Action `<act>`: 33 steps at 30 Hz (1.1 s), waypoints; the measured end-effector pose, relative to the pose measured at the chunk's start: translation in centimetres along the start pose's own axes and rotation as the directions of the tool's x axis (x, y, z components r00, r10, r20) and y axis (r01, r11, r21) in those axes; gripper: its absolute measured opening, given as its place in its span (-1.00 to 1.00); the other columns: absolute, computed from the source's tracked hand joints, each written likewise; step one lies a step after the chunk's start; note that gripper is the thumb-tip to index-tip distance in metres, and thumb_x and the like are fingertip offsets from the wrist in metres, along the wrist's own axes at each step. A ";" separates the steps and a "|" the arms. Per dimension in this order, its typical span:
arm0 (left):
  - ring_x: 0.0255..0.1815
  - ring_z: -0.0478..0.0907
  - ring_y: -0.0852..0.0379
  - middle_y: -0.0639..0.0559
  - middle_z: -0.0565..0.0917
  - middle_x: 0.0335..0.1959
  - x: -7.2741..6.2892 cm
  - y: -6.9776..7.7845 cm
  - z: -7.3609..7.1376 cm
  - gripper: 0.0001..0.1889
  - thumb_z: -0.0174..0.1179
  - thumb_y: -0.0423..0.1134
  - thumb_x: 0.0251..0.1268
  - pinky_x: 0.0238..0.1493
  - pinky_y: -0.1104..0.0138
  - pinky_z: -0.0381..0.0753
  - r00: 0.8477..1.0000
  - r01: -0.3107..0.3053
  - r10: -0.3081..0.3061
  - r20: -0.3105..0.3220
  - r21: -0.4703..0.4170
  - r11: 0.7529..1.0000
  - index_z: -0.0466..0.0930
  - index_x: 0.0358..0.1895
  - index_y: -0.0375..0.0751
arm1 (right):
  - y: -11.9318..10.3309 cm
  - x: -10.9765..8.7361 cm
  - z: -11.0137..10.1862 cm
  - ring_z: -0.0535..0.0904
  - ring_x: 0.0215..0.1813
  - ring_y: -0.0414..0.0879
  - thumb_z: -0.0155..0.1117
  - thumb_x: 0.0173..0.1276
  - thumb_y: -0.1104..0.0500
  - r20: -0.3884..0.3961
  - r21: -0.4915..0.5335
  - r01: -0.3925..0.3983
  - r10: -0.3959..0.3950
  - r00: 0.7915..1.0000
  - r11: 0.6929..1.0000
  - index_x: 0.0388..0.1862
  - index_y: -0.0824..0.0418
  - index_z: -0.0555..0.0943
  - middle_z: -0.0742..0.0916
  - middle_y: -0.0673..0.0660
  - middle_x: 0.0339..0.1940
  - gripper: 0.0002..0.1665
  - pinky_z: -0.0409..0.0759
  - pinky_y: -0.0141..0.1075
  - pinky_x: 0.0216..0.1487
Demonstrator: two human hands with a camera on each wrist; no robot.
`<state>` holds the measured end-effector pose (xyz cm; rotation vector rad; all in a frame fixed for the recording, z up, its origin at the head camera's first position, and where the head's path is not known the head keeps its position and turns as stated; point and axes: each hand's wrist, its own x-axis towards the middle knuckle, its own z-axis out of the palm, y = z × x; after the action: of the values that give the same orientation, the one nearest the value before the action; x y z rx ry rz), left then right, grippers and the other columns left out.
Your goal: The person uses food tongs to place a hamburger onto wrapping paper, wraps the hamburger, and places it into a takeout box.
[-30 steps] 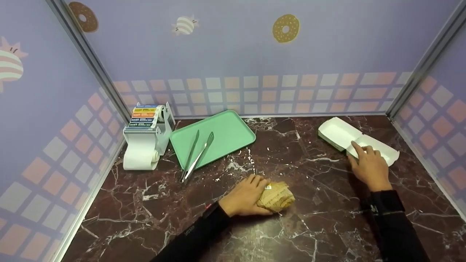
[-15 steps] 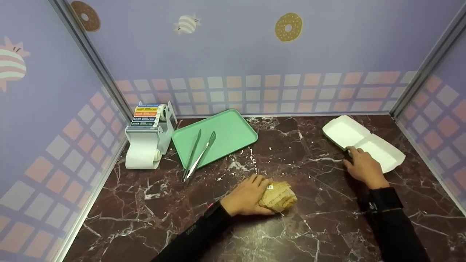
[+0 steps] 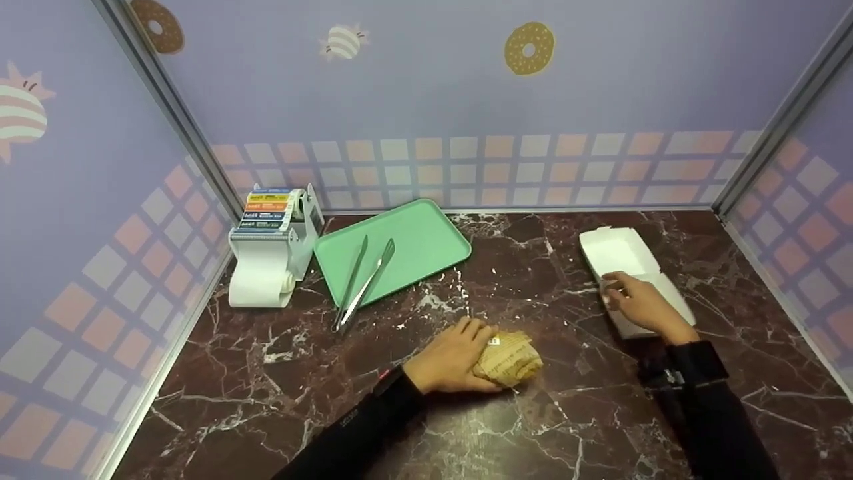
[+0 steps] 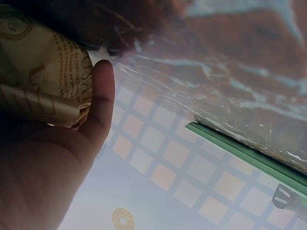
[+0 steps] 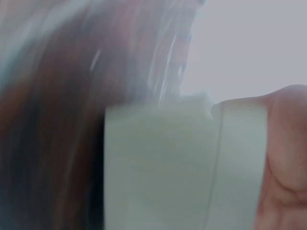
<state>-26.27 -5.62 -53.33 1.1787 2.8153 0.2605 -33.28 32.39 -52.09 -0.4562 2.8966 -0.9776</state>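
Observation:
My left hand (image 3: 450,360) holds a paper-wrapped bundle of food (image 3: 510,360) on the marble-patterned table, near the middle of the head view. The brown wrapper (image 4: 45,72) has printed lettering, and a small white label shows by the fingertips. What is inside the paper stays hidden. To the right, my right hand (image 3: 643,305) grips the near left side of a white takeaway box (image 3: 616,250), whose lid is folded open. In the blurred right wrist view, the thumb (image 5: 290,158) lies along the edge of the box's outer wall (image 5: 163,163).
A green tray (image 3: 426,233) lies at the back, with metal tongs (image 3: 363,287) across its left part, handle end past its front edge. Left of it stands a label dispenser (image 3: 266,213) with a white paper roll (image 3: 260,273). Patterned walls (image 3: 433,87) enclose the table on three sides.
My right hand has shifted from inside the box to its left side, and the box has turned and come left and nearer. The left hand and bundle stay in place.

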 end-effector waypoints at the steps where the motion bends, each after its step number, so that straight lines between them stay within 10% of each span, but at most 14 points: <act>1: 0.26 0.38 0.06 -0.09 0.44 0.30 0.0 0.0 -0.1 0.01 0.30 0.39 0.15 0.33 0.18 0.54 1.000 -0.001 0.001 -0.001 0.002 1.000 0.22 0.52 -0.18 | -0.4 0.1 0.2 0.72 -0.06 0.29 -0.04 0.59 0.36 0.024 0.042 0.001 -0.002 1.000 0.999 0.38 0.55 0.35 0.68 0.53 0.06 -0.54 0.69 0.11 -0.01; 10: 0.22 0.38 0.08 -0.06 0.45 0.27 -0.2 0.3 -0.1 -0.01 0.34 0.39 0.11 0.26 0.26 0.57 0.999 -0.040 0.040 -0.001 -0.005 0.999 0.25 0.48 -0.14 | -3.6 2.2 3.5 0.65 0.13 0.37 0.10 0.42 0.48 0.127 0.263 0.030 -0.065 0.990 0.964 0.43 0.60 0.26 0.63 0.56 0.17 -0.38 0.71 -0.01 0.12; 23: 0.21 0.37 0.03 -0.10 0.44 0.23 -0.4 2.1 0.1 0.07 0.28 0.48 0.09 0.27 0.26 0.57 0.994 -0.105 0.105 0.007 0.116 0.988 0.23 0.51 -0.20 | -8.8 4.8 9.0 0.59 0.25 0.36 0.05 0.44 0.51 0.200 0.317 0.212 -0.284 0.938 0.924 0.54 0.54 0.13 0.53 0.55 0.33 -0.28 0.52 0.16 0.34; 33: 0.06 0.35 0.11 -0.02 0.44 0.06 -0.5 2.6 0.3 0.09 0.22 0.54 0.09 -0.01 0.41 0.63 0.992 -0.122 0.125 -0.004 0.197 0.973 0.26 0.50 -0.21 | -9.8 4.8 10.2 0.46 0.35 0.44 -0.19 0.38 0.63 0.232 0.435 0.159 -0.281 0.931 0.886 0.58 0.54 0.02 0.42 0.61 0.39 -0.23 0.48 0.14 0.40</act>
<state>-24.04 -4.14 -53.12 1.3993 2.8393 -0.0019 -33.85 17.65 -54.10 -0.8306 2.3275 -1.3770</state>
